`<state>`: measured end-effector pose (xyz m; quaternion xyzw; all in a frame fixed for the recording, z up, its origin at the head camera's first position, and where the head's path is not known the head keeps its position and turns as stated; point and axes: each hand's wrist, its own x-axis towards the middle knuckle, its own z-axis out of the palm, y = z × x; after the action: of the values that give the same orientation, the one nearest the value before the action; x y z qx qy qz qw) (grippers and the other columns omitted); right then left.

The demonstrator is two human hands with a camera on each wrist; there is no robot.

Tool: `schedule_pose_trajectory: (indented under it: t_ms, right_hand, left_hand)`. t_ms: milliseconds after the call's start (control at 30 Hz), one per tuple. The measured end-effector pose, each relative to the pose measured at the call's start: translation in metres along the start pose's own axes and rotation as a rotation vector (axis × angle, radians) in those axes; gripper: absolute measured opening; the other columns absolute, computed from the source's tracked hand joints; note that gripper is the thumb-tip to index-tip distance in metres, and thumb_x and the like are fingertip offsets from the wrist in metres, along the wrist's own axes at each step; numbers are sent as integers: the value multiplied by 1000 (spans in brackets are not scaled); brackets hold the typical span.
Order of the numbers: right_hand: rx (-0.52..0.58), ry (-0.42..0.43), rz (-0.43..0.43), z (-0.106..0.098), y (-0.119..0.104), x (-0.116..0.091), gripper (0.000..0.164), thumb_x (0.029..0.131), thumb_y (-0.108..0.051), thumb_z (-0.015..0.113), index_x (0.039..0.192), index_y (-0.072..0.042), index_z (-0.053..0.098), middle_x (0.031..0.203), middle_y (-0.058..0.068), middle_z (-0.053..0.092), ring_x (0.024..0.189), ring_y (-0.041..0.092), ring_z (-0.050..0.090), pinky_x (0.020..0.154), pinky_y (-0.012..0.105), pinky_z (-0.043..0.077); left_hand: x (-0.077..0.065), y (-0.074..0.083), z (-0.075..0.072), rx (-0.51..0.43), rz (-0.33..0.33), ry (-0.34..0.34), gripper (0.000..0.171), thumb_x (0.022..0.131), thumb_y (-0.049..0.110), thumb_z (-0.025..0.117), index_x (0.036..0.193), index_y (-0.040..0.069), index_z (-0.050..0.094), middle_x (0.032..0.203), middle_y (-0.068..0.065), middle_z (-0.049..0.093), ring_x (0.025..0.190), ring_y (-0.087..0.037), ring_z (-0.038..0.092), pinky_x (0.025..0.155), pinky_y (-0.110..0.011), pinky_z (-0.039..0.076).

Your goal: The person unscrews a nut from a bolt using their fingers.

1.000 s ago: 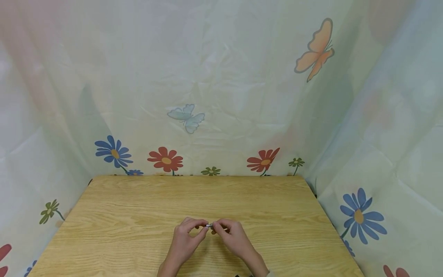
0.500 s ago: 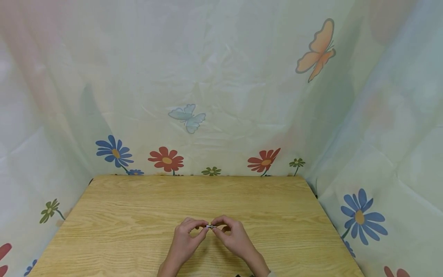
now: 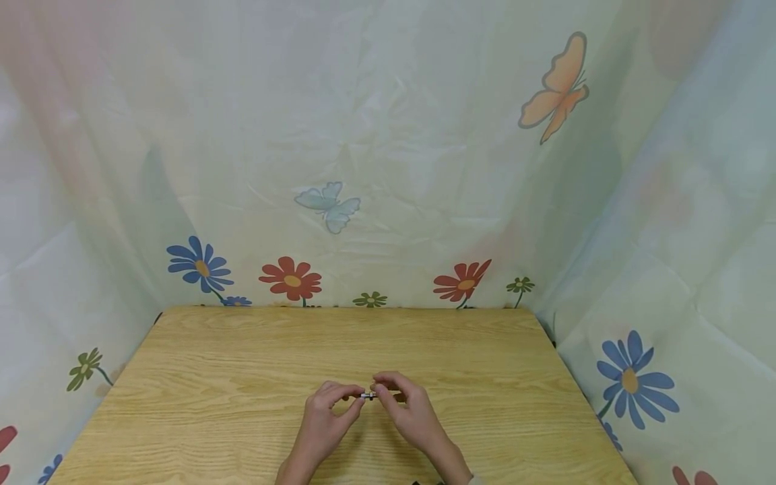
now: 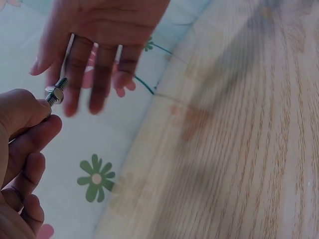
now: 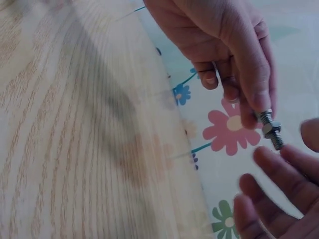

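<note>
My left hand [image 3: 326,414] pinches one end of a small metal bolt [image 5: 278,142] between thumb and index finger, its other fingers loosely curled. A hex nut [image 5: 271,128] sits partway along the thread, with bare thread on both sides of it. The held end of the bolt is hidden by the fingertips. My right hand [image 3: 413,412] is at the bolt's free end. In the right wrist view its thumb [image 5: 310,135] stands apart from the fingers, which are nearly straight, and the index fingertip is right by the bolt's tip.
Both hands are above a wood-grain table [image 3: 242,350]. A pale curtain [image 3: 388,135] printed with flowers and butterflies surrounds its back and sides. The table's far edge meets the curtain.
My right thumb and fingers have come off the bolt and spread apart, the fingers lifting slightly. More of the nut and thread now shows. My left hand has kept its pinch in place.
</note>
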<state>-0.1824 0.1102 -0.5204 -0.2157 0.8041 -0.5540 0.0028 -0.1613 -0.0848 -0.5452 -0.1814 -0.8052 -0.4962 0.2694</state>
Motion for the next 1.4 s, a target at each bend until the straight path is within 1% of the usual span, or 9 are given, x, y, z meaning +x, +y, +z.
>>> schedule_pose_trajectory:
  t_ms: [133,300,433,633,800,967,1167,1300,1400]
  right_hand:
    - [-17,-47,55,1,1,0,35,109,-31,52,109,-6,76,100,6,78,94,21,72,78,24,56]
    - [-52,-96,54,1,2,-1,42,110,-34,50,99,-4,77,85,4,77,76,13,65,65,22,50]
    - [-50,-105,35,0,2,-1,36,109,-33,51,102,-8,77,89,4,76,83,11,67,67,22,52]
    - [-44,-112,24,-1,1,-1,27,107,-33,57,111,-13,75,102,8,77,94,18,72,75,25,57]
    - [-77,-85,-10,-1,0,-1,19,104,-31,63,115,-18,73,109,-3,76,99,11,69,83,30,57]
    - [-74,-48,-55,-1,0,-2,13,103,-23,65,113,-21,72,114,-7,74,108,13,67,91,33,56]
    - [-7,9,-88,0,-5,-3,19,101,-10,66,118,-18,70,117,1,73,112,17,67,92,33,57]
    - [4,35,-39,0,-5,-1,20,105,-19,61,124,-16,69,120,5,73,112,18,68,90,32,58]
    - [-36,24,4,0,-2,-1,28,108,-29,55,119,-11,73,112,5,76,107,19,70,85,30,58]
  left_hand:
    - [0,0,0,-7,16,7,17,83,5,85,98,11,81,92,11,77,83,-11,65,72,-23,55]
    - [0,0,0,2,32,3,19,82,4,85,98,14,80,92,11,77,82,-18,67,71,-27,56]
    - [0,1,0,3,20,-3,18,83,5,85,98,14,80,92,11,77,82,-17,66,71,-27,56]
    - [0,1,0,-5,18,2,18,83,3,84,98,14,81,92,10,77,81,-20,67,71,-23,55]
    - [-1,0,1,1,44,20,20,82,1,85,96,14,80,91,8,78,79,-19,66,69,-26,56]
    - [-1,0,1,3,41,25,21,80,0,85,95,14,80,91,8,78,79,-20,66,68,-30,57]
    - [-2,0,1,8,17,18,20,80,0,86,94,14,81,90,8,78,79,-20,66,68,-30,57]
    - [-2,0,1,15,29,25,18,81,1,86,95,11,81,91,8,78,79,-19,66,67,-30,57]
    - [-2,1,1,14,42,34,19,81,1,86,96,11,80,91,9,78,79,-19,66,67,-31,57]
